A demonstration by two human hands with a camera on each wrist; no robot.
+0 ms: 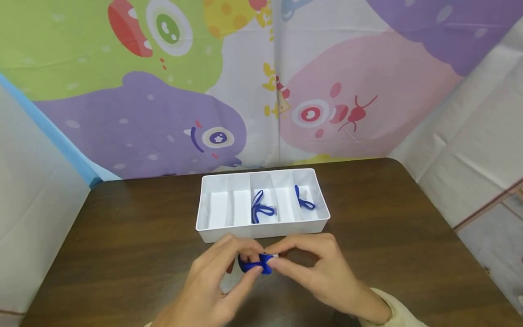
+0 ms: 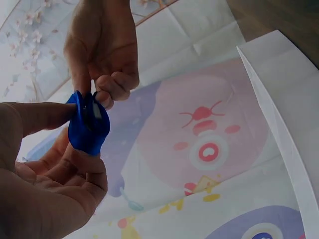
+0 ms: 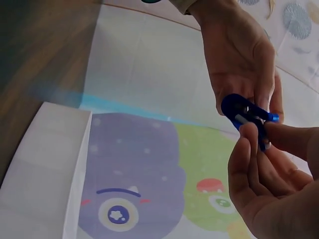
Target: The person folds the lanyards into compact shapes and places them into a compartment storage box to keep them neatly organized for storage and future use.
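Both hands meet in front of the tray, above the table, around a glossy blue ribbon bent into a loop. My left hand pinches one side of it between thumb and fingers. My right hand pinches the end near a small whitish piece. In the left wrist view the ribbon curves round with its ends close together, and the white piece shows inside the loop. The right wrist view shows the ribbon between both hands; fingers partly hide its ends.
A white tray with several compartments stands just beyond the hands. Looped blue ribbon lies in its middle compartment, and another blue ribbon in the rightmost one. The brown table runs back to a cartoon-printed cloth.
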